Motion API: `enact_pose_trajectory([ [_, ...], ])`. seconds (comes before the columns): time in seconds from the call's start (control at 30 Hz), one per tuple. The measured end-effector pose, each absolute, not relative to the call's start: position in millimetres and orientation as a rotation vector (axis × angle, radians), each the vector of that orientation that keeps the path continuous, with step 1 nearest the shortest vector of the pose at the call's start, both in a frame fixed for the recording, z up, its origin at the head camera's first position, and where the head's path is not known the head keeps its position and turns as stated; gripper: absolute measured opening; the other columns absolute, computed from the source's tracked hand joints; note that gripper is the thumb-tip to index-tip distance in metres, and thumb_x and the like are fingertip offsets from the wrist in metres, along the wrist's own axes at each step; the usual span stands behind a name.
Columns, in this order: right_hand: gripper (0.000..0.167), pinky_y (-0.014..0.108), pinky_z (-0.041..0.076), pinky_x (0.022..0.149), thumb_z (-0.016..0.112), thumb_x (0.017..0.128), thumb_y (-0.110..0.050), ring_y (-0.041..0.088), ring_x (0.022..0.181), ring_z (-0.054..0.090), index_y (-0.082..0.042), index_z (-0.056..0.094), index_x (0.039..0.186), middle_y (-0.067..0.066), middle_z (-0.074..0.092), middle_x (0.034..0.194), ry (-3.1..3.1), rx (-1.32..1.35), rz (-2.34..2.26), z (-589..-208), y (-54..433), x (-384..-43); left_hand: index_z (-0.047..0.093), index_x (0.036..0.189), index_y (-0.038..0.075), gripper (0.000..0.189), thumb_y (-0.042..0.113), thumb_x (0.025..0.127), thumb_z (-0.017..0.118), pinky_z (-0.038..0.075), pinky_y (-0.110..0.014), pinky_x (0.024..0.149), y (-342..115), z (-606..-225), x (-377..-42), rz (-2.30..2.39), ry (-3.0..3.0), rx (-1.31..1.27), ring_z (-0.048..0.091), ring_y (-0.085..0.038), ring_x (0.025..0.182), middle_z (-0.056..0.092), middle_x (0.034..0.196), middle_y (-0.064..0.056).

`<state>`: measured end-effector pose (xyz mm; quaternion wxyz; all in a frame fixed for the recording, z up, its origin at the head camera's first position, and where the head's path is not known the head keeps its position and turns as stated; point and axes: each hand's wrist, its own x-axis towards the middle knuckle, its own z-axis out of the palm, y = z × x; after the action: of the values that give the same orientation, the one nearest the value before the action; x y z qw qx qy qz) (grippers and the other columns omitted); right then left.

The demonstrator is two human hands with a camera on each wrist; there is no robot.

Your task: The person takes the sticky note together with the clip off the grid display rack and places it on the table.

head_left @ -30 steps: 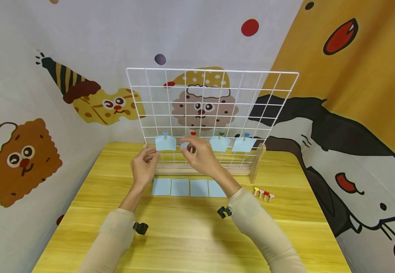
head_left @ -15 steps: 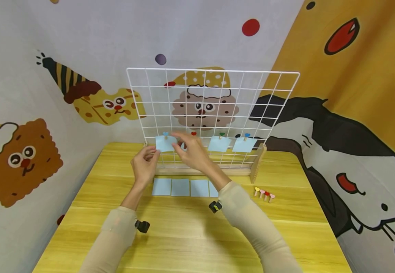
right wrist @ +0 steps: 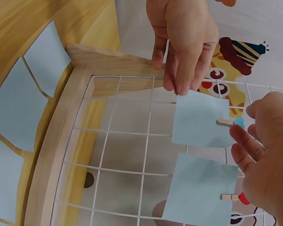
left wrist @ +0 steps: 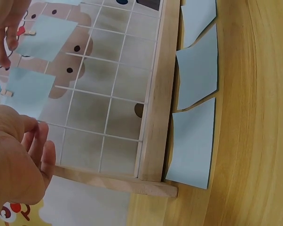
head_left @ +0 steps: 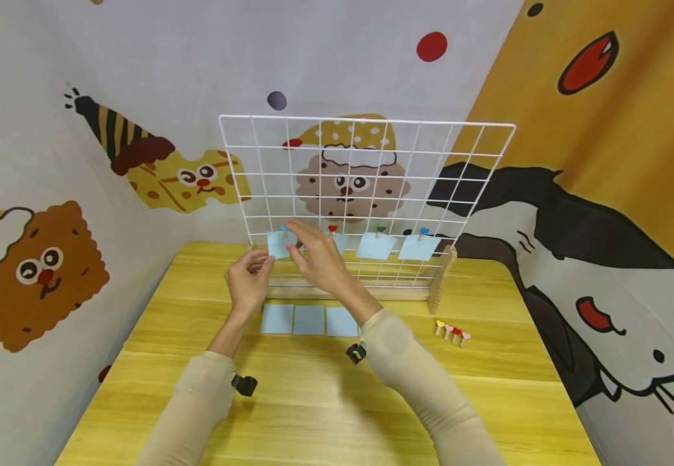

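At the white wire grid's left side hangs a light blue paper note (head_left: 277, 245), held by a small wooden clip with a blue heart (right wrist: 224, 122). My left hand (head_left: 246, 281) pinches this note's lower left corner between thumb and fingertips. My right hand (head_left: 326, 262) hovers by the same clip, thumb and fingers spread around the heart with a gap, as the right wrist view shows. Partly behind that hand is a second note (right wrist: 200, 190), under a red-heart clip (right wrist: 230, 197). Two further notes, one of them this note (head_left: 375, 246), hang to the right.
The wire grid (head_left: 366, 120) stands upright in a wooden base (head_left: 395, 291). Several blue notes (head_left: 309, 320) lie in a row before it, the right end covered by my right arm. Several heart clips (head_left: 457, 331) lie on the table at right. Printed cloth hangs behind.
My right hand has moved left along the grid, from in front of the second note to the leftmost note's clip, uncovering part of the second note. My left hand stays at the corner.
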<state>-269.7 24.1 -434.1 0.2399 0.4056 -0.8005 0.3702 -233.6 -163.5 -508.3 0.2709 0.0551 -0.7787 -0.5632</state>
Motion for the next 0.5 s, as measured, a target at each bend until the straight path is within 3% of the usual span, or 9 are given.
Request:
enact_pose_trajectory([
  [0.13, 0.046, 0.031, 0.067, 0.075, 0.075, 0.107, -0.008, 0.025, 0.091, 0.081, 0.005, 0.066, 0.151, 0.026, 0.071, 0.154, -2.23, 1.095, 0.941, -439.7, 19.9, -276.4, 0.083, 0.117, -0.002, 0.016, 0.005, 0.103, 0.082, 0.053, -0.002, 0.074, -163.6, -508.5, -234.0, -1.517, -2.093, 0.145, 0.084, -0.047, 0.1, 0.085, 0.116, -0.025],
  [0.33, 0.049, 0.039, 0.069, 0.084, 0.072, 0.11, -0.014, 0.025, 0.096, 0.082, 0.002, 0.063, 0.155, 0.023, 0.065, 0.161, -2.357, 1.061, 0.857, -437.2, 15.6, -275.4, 0.083, 0.118, -0.002, 0.017, 0.006, 0.103, 0.082, 0.053, -0.003, 0.074, -163.5, -508.9, -234.4, -1.515, -2.096, 0.147, 0.083, -0.047, 0.099, 0.085, 0.115, -0.025],
  [0.5, 0.044, 0.035, 0.069, 0.086, 0.07, 0.111, -0.013, 0.021, 0.094, 0.08, 0.002, 0.066, 0.152, 0.021, 0.07, 0.156, -2.332, 1.05, 0.854, -437.1, 13.5, -275.8, 0.083, 0.118, -0.002, 0.017, 0.006, 0.103, 0.081, 0.053, -0.002, 0.074, -162.7, -509.2, -234.8, -1.516, -2.105, 0.153, 0.084, -0.047, 0.099, 0.085, 0.116, -0.026],
])
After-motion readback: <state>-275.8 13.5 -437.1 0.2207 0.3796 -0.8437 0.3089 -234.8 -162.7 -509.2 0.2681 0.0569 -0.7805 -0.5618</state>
